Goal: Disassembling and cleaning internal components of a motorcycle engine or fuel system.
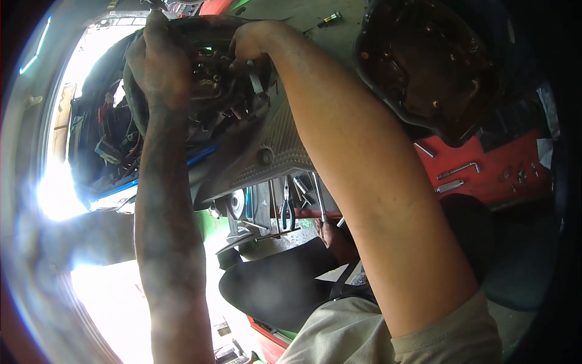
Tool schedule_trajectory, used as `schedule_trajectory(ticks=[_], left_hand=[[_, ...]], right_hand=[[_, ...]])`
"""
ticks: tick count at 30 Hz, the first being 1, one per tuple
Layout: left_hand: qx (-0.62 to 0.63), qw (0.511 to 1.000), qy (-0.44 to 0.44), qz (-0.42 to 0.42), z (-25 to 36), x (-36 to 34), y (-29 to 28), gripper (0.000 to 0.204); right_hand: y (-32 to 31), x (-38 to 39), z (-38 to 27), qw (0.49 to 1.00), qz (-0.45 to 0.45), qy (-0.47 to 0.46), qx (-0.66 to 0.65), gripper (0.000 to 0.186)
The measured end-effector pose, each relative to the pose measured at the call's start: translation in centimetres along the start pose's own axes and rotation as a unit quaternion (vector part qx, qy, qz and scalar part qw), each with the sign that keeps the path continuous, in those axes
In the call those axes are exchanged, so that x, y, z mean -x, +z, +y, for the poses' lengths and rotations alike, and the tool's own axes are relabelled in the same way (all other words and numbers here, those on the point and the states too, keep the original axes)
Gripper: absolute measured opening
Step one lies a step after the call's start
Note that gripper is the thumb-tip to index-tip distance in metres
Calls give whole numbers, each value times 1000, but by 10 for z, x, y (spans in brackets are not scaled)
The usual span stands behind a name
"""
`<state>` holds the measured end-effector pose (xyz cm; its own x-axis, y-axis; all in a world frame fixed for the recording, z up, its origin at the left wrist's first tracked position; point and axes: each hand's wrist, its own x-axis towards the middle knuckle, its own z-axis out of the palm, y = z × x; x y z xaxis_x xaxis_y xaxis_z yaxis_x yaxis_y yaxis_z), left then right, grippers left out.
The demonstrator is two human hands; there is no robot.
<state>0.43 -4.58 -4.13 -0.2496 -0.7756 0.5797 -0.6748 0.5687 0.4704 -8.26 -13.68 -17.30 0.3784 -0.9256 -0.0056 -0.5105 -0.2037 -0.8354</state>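
Note:
My left hand (159,60) is closed at the left rim of a dark opening in a scooter-like vehicle's body, its fingers bent and partly blurred. A shiny metal piece (156,4) shows just beyond its fingertips; what the hand grips is hidden. Across the opening, my right hand (250,43) reaches over the far right rim with its fingers curled down and closed. Whatever they hold cannot be made out. Between the hands lie dark metal engine parts (209,79). A pale metal piece (256,84) stands just below my right hand.
The ribbed grey floorboard (264,156) lies nearer me. A large dark moulded part (427,67) is at the right, above a red surface (485,164) with a hex key (459,171) and small fasteners. Pliers (287,209) hang below the floorboard. Loose wires (124,130) show at left.

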Motion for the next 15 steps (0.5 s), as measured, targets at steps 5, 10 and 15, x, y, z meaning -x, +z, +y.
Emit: schedule_trajectory(ticks=[5,10,15], left_hand=[[-15,1000,-8,17,3,6,-1,46],[13,999,44,18,11,32,-12,46],[117,991,55,35,35,61,-58,45]], right_hand=[[0,0,1,1000,-5,-8,-4,53],[3,-7,1,1000,-7,-13,-10,42],[9,-11,-2,999,28,-15,-14,37]])
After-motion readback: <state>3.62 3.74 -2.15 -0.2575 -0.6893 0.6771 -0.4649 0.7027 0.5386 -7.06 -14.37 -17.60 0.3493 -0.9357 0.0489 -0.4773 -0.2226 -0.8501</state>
